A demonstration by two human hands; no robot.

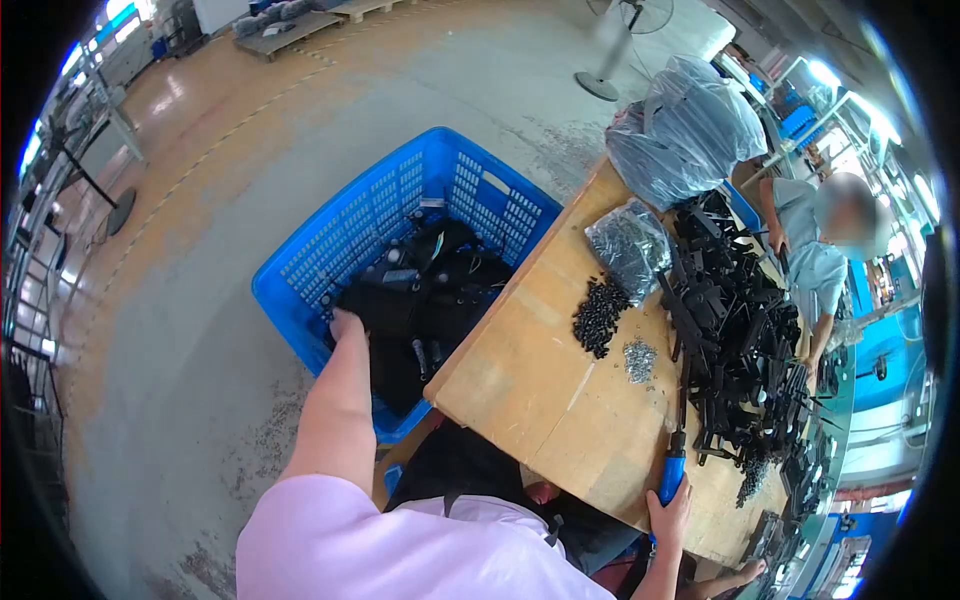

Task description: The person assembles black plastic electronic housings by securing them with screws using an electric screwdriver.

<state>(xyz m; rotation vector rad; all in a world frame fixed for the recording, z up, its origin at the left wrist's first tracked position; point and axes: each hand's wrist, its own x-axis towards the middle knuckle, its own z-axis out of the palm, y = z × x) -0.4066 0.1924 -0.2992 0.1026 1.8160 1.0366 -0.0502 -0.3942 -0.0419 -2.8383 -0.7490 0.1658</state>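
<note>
My left arm reaches down into a blue plastic basket [330, 235] beside the table. Over the black parts [405, 310] in it, my left hand [345, 324] touches the pile; its fingers are mostly hidden, so I cannot see whether it grips one. At the table's near edge, my right hand [670, 512] is closed round the blue handle of an electric screwdriver [673, 474]. The tool's dark shaft points away from me across the tabletop. Black screws [600, 316] and small silver screws [639, 360] lie in loose heaps beyond it.
A large heap of black plastic parts [735, 340] covers the right of the wooden table [530, 370]. A clear bag of parts [630, 248] and a big grey plastic bag [690, 130] sit farther back. Another person [815, 255] works across the table. A fan [600, 85] stands behind.
</note>
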